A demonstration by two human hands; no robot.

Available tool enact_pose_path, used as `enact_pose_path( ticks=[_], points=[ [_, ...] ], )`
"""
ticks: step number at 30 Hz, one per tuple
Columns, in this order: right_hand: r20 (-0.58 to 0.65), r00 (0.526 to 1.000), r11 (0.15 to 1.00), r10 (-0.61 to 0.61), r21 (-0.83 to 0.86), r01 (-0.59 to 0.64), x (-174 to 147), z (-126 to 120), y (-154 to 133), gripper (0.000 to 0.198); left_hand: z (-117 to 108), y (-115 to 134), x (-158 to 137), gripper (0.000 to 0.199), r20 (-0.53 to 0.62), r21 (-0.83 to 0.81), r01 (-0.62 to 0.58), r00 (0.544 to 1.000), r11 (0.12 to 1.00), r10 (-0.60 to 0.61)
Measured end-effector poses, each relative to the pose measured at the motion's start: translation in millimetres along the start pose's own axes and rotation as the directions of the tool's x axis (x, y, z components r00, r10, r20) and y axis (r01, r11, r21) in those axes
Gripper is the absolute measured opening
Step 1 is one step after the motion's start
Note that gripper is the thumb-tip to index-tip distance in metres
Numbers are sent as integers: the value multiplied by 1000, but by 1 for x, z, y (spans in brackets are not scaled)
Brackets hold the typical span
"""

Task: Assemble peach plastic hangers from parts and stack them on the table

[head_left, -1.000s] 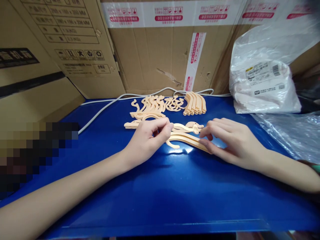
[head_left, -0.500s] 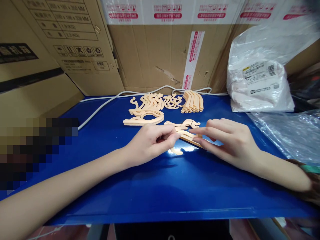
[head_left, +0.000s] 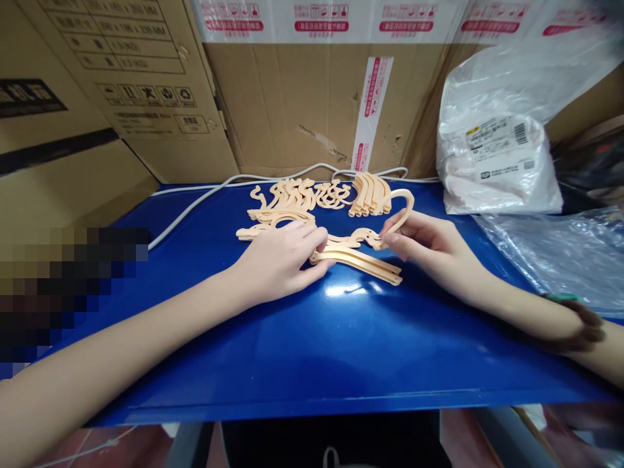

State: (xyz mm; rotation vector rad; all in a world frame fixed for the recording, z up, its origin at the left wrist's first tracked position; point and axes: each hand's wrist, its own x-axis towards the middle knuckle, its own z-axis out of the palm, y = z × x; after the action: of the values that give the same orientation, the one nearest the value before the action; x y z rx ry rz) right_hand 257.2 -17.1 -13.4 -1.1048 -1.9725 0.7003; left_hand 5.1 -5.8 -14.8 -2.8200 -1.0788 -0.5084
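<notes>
My right hand (head_left: 429, 250), thumb and fingers pinched, holds up a beige plastic hanger hook (head_left: 408, 200) by its lower end; its curve rises above the fingers. My left hand (head_left: 283, 260) is closed on the left end of a pair of long beige hanger arms (head_left: 363, 261), which lie side by side and point right. Its fingertips partly cover that end. Just behind, another curved beige piece (head_left: 363, 234) with small holes lies near my right fingertips. Partly behind my left hand is a flat stack of beige hanger pieces (head_left: 251, 233).
At the back of the blue table (head_left: 273, 364) lie S-shaped pieces (head_left: 292, 194), small hooks (head_left: 333, 195) and a row of curved arms (head_left: 369, 194). A white cable (head_left: 195, 211) runs behind them. Cardboard boxes (head_left: 292, 97) and a white plastic bag (head_left: 500, 156) border the table.
My right hand has come off the hanger arms and now holds a hook beyond their right end. My left hand has shifted slightly left. The curved piece in front no longer shows there.
</notes>
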Motion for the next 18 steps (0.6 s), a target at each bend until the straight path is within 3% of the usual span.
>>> enact_pose_path(
  ticks=[4, 13, 15, 18],
  points=[
    [43, 998, 994, 55, 96, -59, 3, 2, 2, 24, 1, -2, 1, 19, 59, 4, -14, 998, 1000, 13],
    [127, 992, 982, 13, 186, -37, 0, 5, 3, 21, 2, 0, 0, 21, 45, 17, -38, 998, 999, 37],
    [110, 993, 983, 35, 176, -54, 0, 5, 3, 21, 2, 1, 1, 19, 23, -63, 3, 1000, 998, -2],
    [80, 994, 982, 71, 171, -84, 2, 3, 1, 21, 2, 4, 2, 20, 13, -328, 135, 990, 935, -139]
  ],
)
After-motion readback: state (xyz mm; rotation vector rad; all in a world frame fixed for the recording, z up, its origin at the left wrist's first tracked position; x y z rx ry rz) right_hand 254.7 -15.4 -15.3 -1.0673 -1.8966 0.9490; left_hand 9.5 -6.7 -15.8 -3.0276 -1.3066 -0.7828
